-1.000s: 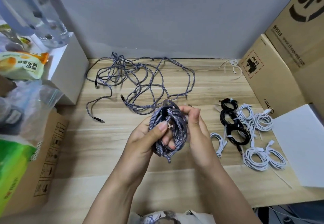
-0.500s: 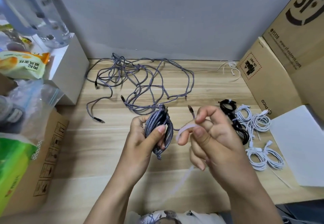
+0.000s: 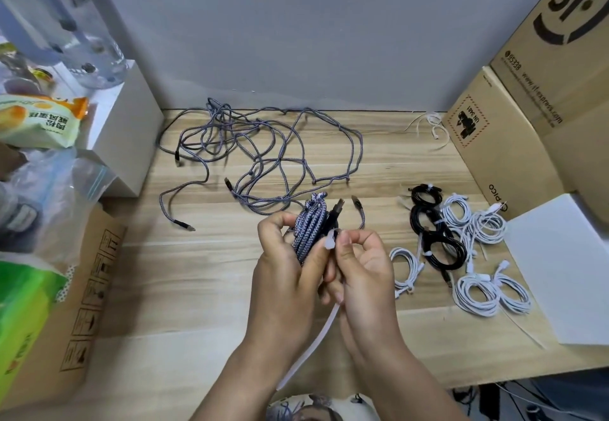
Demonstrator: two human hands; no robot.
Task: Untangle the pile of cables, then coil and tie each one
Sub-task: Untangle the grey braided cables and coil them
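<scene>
Her left hand clamps the coiled braided cable so it cannot spring loose while her right hand pinches the white cable tie to bind it.

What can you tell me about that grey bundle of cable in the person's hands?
The coiled cable is braided, grey-and-white woven fabric, folded into a tight upright bundle above the table. The left hand grips its lower half. Two dark plugs stick out near its top. A white tie, pinched by the right hand, touches its side.
</scene>
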